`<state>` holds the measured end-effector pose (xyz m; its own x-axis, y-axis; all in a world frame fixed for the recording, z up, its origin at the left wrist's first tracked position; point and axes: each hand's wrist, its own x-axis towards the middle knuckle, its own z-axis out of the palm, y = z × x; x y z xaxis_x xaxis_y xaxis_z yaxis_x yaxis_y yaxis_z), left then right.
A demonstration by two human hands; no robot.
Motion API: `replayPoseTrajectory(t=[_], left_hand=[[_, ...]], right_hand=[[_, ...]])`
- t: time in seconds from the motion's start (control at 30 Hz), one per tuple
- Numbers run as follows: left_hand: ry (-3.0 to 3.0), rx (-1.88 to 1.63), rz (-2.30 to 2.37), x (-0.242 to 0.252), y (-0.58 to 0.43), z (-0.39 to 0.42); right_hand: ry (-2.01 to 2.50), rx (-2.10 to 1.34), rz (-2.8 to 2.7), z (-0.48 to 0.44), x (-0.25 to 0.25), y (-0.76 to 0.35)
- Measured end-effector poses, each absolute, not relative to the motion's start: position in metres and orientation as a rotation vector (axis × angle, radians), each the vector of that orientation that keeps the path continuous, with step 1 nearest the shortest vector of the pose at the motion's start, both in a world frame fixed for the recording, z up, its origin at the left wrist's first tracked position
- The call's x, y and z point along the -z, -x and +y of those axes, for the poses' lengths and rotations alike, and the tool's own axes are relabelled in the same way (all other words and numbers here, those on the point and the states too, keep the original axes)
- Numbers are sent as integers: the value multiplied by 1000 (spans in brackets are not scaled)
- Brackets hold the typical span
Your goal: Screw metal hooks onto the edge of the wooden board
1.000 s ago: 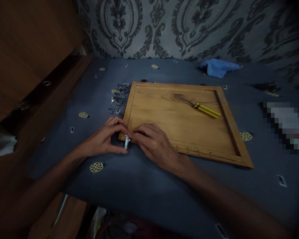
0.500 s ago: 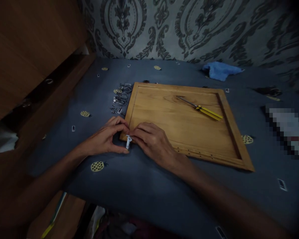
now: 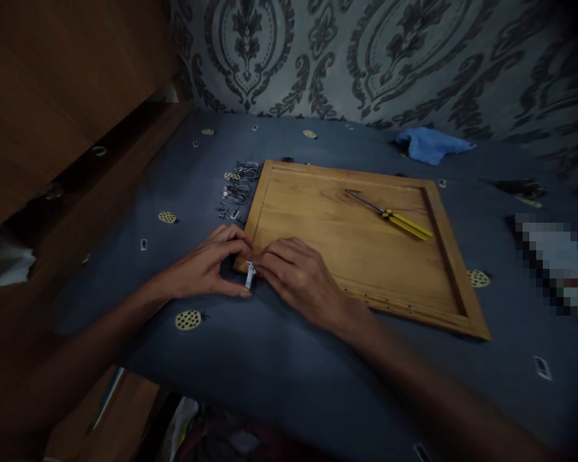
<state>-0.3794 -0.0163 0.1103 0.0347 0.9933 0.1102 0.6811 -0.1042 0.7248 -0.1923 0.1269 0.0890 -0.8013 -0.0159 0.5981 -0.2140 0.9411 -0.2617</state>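
Observation:
A small silver metal fitting, hinge-like in shape (image 3: pixel 250 276), sits at the near left corner of a framed wooden panel (image 3: pixel 308 212). My left hand (image 3: pixel 216 263) curves around it, the thumb against its lower end and the fingertips on the panel's corner. From the other side, my right hand (image 3: pixel 298 276) reaches in with fingers pinched together at the fitting's upper end. Whatever sits between those fingertips is hidden. On the panel lies a screwdriver (image 3: pixel 404 224) with a yellow and black handle.
Small metal fittings (image 3: pixel 238 189) and several loose screws (image 3: pixel 228 212) lie left of the panel on the blue pineapple-print cloth (image 3: pixel 125 289). A blue rag (image 3: pixel 431 144) rests near the patterned wall. A wooden cabinet (image 3: pixel 67 77) stands at left.
The view has shifted slightly. Both hands stay at the panel's corner around the metal fitting, with hardly any visible movement.

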Motion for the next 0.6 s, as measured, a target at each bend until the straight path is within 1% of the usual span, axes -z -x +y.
replayPoseTrajectory(t=[0.2, 0.6], left_hand=[[-1839, -855, 1687, -111, 379, -16], [-1847, -862, 1683, -110, 379, -16]], right_hand=[[-80, -631, -2450, 129, -92, 187], [-64, -713, -2509, 128, -89, 192]])
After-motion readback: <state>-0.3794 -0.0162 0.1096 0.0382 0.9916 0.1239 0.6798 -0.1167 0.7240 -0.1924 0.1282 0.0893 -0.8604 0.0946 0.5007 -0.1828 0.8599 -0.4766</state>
